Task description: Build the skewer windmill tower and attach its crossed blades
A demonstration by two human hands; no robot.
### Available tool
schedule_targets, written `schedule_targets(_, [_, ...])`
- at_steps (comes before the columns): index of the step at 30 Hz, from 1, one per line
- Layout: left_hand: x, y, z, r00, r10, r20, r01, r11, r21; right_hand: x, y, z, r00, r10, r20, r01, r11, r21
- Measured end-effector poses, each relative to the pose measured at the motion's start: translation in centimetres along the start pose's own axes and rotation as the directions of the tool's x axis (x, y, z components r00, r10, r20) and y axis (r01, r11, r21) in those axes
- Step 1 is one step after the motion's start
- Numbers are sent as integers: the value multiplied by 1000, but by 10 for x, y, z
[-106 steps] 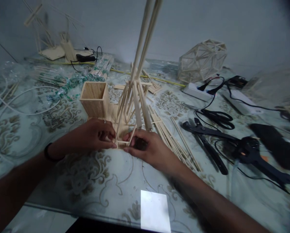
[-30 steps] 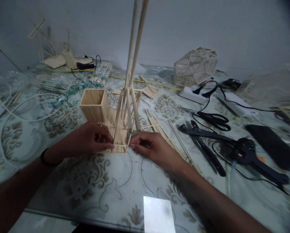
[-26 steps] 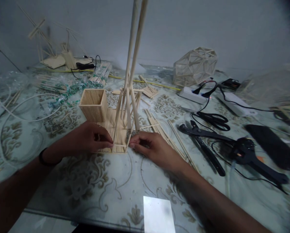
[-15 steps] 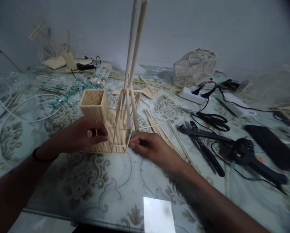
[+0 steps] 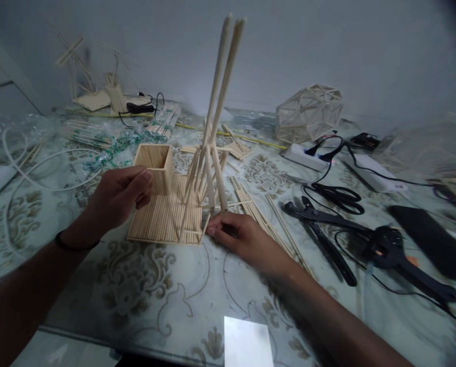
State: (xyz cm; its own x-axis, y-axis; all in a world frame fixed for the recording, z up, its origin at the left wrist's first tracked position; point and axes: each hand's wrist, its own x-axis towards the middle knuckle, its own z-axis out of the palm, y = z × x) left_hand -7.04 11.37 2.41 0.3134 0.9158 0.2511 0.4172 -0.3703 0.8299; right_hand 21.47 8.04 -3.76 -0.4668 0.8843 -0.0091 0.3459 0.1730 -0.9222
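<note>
A model of thin wooden sticks stands on the table: a flat stick base (image 5: 162,221), a small open stick box (image 5: 156,160) at its back left corner, and a tall leaning stick tower (image 5: 216,117) at its right side. My right hand (image 5: 243,238) rests on the table with its fingertips pinched at the base's front right corner, by the tower's foot. My left hand (image 5: 116,196) hovers over the base's left edge, fingers loosely curled, holding nothing that I can see.
Loose sticks (image 5: 262,214) lie right of the model. Further right are black scissors (image 5: 338,196), black pliers (image 5: 319,229), a black glue gun (image 5: 399,255) and a white power strip (image 5: 307,155). A stick polyhedron (image 5: 310,112) and another stick model (image 5: 94,86) stand by the wall.
My left hand has let go of the base's front edge and lifted back to the left. My right hand has stayed at the front right corner. The view has shifted slightly.
</note>
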Motion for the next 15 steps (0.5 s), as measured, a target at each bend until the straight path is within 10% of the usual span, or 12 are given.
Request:
schedule_targets(8, [6,-4,0,981,70,-180,-106,975,-198,0,-5,-9,998,6,56,-2,998,-66])
schedule_targets(15, [-4,17,-16,977,150,-153,-194,924,-330,-21,-51,-63,1000,10,21,-3,962,-272])
